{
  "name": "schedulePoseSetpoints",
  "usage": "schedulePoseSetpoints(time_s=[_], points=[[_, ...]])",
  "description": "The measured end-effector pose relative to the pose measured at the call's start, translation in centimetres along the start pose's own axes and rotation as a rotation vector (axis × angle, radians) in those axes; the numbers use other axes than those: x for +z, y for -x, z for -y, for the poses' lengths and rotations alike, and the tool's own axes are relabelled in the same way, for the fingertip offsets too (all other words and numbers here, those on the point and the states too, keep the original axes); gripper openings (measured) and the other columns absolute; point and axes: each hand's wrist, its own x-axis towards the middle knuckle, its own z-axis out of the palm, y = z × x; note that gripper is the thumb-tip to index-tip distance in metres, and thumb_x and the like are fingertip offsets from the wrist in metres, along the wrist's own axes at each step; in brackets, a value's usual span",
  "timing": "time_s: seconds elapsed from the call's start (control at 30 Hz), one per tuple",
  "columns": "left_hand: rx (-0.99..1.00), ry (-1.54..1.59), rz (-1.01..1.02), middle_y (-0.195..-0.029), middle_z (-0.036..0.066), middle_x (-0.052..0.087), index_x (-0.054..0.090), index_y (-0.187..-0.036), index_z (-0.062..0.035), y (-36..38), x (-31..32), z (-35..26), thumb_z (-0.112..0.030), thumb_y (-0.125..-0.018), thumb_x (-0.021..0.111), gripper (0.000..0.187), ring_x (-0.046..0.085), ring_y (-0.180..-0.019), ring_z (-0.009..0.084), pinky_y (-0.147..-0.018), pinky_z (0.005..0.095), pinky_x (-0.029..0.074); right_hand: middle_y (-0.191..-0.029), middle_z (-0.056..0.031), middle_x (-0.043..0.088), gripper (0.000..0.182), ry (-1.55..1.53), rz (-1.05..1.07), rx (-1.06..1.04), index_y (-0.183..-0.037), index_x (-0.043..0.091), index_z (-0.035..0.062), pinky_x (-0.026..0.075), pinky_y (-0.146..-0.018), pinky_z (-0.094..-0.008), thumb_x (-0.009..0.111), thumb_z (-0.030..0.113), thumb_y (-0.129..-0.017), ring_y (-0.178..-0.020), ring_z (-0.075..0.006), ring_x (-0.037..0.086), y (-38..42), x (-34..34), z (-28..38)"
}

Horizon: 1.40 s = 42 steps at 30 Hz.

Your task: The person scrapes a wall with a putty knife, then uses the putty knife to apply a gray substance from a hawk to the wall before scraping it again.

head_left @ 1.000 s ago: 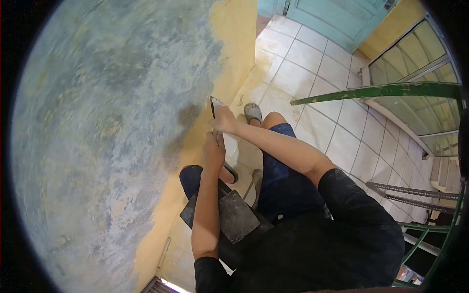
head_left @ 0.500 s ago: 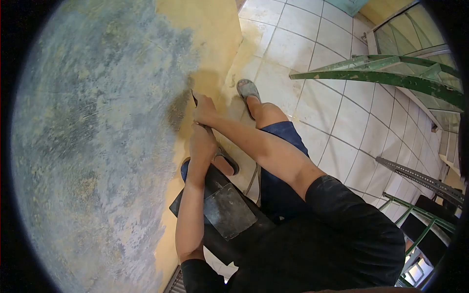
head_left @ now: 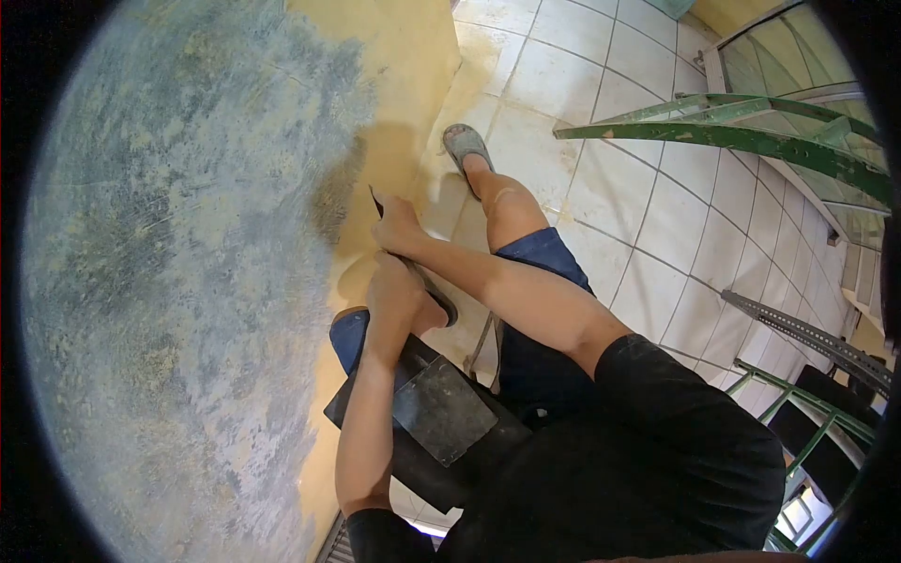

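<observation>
My right hand is closed around a scraper, whose thin dark blade points up toward the wall. Just below it, my left hand is wrapped round the lower end of the same tool, most of which is hidden by my fingers. Both hands are in front of the yellow wall, beside the edge of a rough grey-blue patch where the surface looks worn or scraped. Under my left forearm, a black slab-like piece with a square dark patch lies across my lap.
My sandalled foot rests on the white tiled floor. A green curved metal frame reaches in from the right. Farther down that side are a perforated metal bar and green metal legs.
Both hands have shifted slightly down with the scraper. Its blade, earlier right at the patch's edge, now shows against yellow wall. My knee and foot sit a little differently.
</observation>
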Motion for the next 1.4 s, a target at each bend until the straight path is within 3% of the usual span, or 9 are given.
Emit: schedulePoseSetpoints(time_s=[0.23,0.3,0.4,0.57,0.6,0.63,1.03,1.13,1.4], points=[[0.16,0.083,0.055,-0.099,0.038,0.061,0.047,-0.105,0.0138,-6.5,-0.3,3.3,-0.024,-0.091,0.052,0.04,0.06,-0.099,0.0503,-0.082,0.0519,0.048,-0.091,-0.0289,0.065,0.034,-0.087,-0.214,-0.021,-0.103,0.064,-0.0021,0.05,-0.079,-0.0446,0.058,0.0,-0.07,-0.089,-0.0435,0.064,-3.2,0.1,0.8],[0.15,0.148,0.222,-0.099,0.038,0.06,0.05,-0.1,0.0151,-9.2,-0.5,3.8,-0.023,-0.091,0.051,0.04,0.06,-0.097,0.0509,-0.081,0.0524,0.048,-0.091,-0.0287,0.065,0.034,-0.032,-0.199,-0.024,-0.102,0.065,-0.0012,0.05,-0.079,-0.0442,0.057,0.0,-0.07,-0.089,-0.0433,0.064,-4.9,-0.1,1.0],[0.232,0.167,0.187,-0.095,0.038,0.061,0.052,-0.096,0.0162,-12.2,0.9,5.0,-0.023,-0.09,0.051,0.04,0.06,-0.093,0.0522,-0.08,0.053,0.048,-0.092,-0.0284,0.065,0.034,0.008,-0.201,-0.02,-0.103,0.066,-0.0005,0.05,-0.08,-0.0432,0.056,0.0,-0.07,-0.09,-0.0429,0.064,-6.3,-0.1,0.7],[0.268,0.031,-0.012,-0.088,0.037,0.062,0.05,-0.096,0.0138,-9.8,-0.2,2.5,-0.023,-0.091,0.051,0.037,0.061,-0.087,0.0518,-0.077,0.0542,0.049,-0.095,-0.0283,0.066,0.037,-0.021,-0.216,0.03,-0.104,0.066,-0.0008,0.05,-0.082,-0.0418,0.056,0.001,-0.069,-0.091,-0.042,0.065,-8.0,1.1,-1.7],[0.251,0.029,-0.042,-0.086,0.036,0.062,0.05,-0.096,0.0126,-9.5,-0.1,2.4,-0.023,-0.092,0.05,0.036,0.062,-0.085,0.0512,-0.076,0.0546,0.049,-0.092,-0.029,0.064,0.028,-0.042,-0.255,-0.021,-0.096,0.064,-0.0027,0.049,-0.079,-0.0453,0.057,0.001,-0.069,-0.09,-0.0439,0.063,-7.9,1.1,-1.6],[0.247,0.032,-0.038,-0.086,0.036,0.062,0.05,-0.096,0.0126,-9.3,0.0,2.3,-0.023,-0.092,0.05,0.036,0.062,-0.085,0.0512,-0.076,0.0546,0.049,-0.088,-0.0297,0.063,0.021,-0.064,-0.292,-0.072,-0.087,0.063,-0.0046,0.048,-0.077,-0.0488,0.059,0.001,-0.068,-0.088,-0.0457,0.061,-7.7,1.1,-1.6],[0.226,0.094,-0.063,-0.077,0.033,0.063,0.048,-0.095,0.011,-8.0,0.1,0.7,-0.022,-0.095,0.049,0.033,0.064,-0.075,0.0488,-0.069,0.0536,0.051,-0.071,-0.0291,0.055,0.011,-0.053,-0.235,-0.18,-0.07,0.053,-0.0054,0.044,-0.064,-0.0495,0.06,0.001,-0.065,-0.072,-0.0478,0.055,-8.3,0.4,-1.8],[0.241,0.057,-0.079,-0.078,0.033,0.063,0.048,-0.096,0.0114,-8.1,0.1,0.6,-0.022,-0.095,0.049,0.033,0.064,-0.076,0.0487,-0.07,0.0535,0.051,-0.08,-0.0305,0.061,0.023,0.014,-0.189,-0.145,-0.088,0.064,-0.0066,0.048,-0.07,-0.0433,0.055,-0.001,-0.067,-0.076,-0.0421,0.063,-8.0,0.0,-1.5],[0.212,0.056,-0.07,-0.082,0.032,0.064,0.049,-0.097,0.0111,-8.6,0.1,0.7,-0.022,-0.096,0.047,0.033,0.065,-0.08,0.0468,-0.072,0.053,0.051,-0.074,-0.0309,0.059,0.022,0.02,-0.282,-0.164,-0.086,0.063,-0.0085,0.047,-0.066,-0.043,0.055,0.0,-0.066,-0.069,-0.0419,0.06,-8.6,0.3,-1.5]])
